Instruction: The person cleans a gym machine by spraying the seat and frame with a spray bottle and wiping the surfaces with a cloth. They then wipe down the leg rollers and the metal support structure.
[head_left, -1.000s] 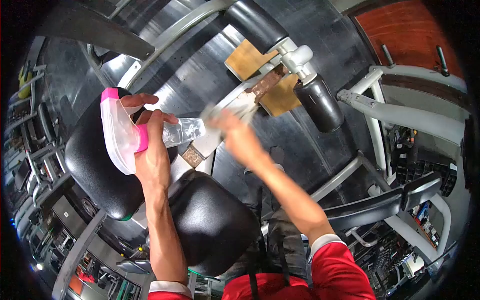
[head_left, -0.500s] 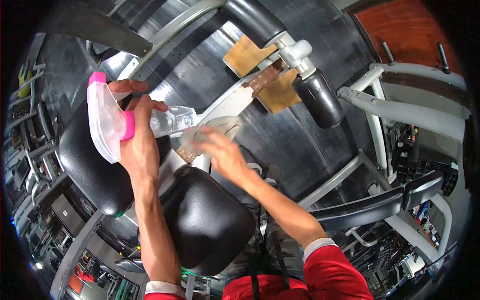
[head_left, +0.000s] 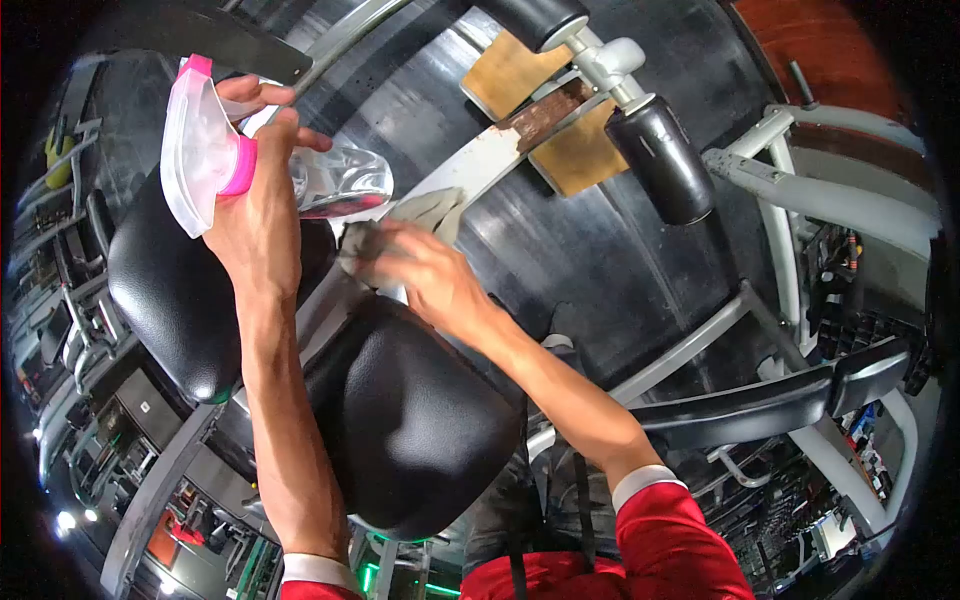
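Observation:
My left hand [head_left: 265, 190] is wrapped round a clear spray bottle [head_left: 345, 180] with a white and pink spray head, which is tilted over the machine. With my right hand [head_left: 425, 275] I press a grey cloth [head_left: 430, 212] on the white metal beam [head_left: 465, 170], close to where it meets the seats. The fingers are slightly blurred. One black padded seat [head_left: 415, 420] lies below my right hand, and another black pad [head_left: 175, 290] is behind my left forearm. Farther along, the beam shows a brown worn patch.
Black foam rollers [head_left: 660, 160] on a white bracket stand at the beam's far end, above wooden plates [head_left: 580, 160]. Grey frame tubes [head_left: 820, 200] and a long black bench pad [head_left: 740, 405] are at the right. More gym equipment lines the left edge.
My right hand and the cloth have moved along the beam towards the gap between the seats. The bottle has shifted slightly up in view, and the whole view has moved a little.

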